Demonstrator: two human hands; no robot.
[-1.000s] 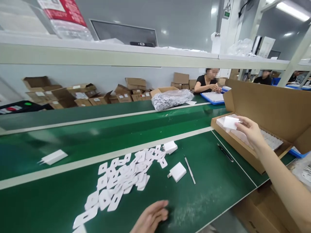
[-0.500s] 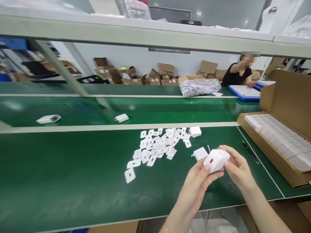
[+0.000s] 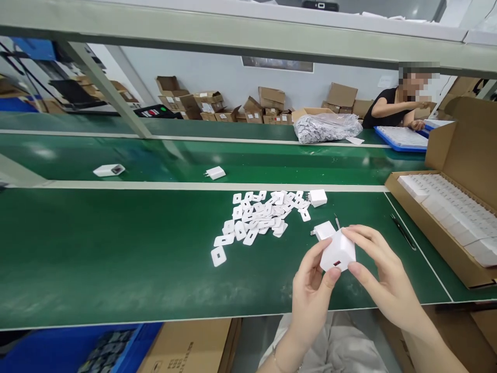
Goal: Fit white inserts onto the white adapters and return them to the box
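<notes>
We've turned the white charger (image 3: 341,247) so its port (image 3: 337,263) faces six o'clock, left hand (image 3: 311,285) and right hand (image 3: 388,282) fingers pinching it; loose plates (image 3: 260,216) lie at ten o'clock.

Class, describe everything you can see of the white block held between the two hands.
The white block is chunky and box-shaped, with smooth, plastic-looking faces and softened edges. A small rectangular slot, reddish inside, sits low on the face turned towards the wearer. The block is tilted, held over the green tabletop near its front edge. The left hand grips one side and the right hand the other. Its far side and underside are hidden, so any prongs cannot be seen.
</notes>
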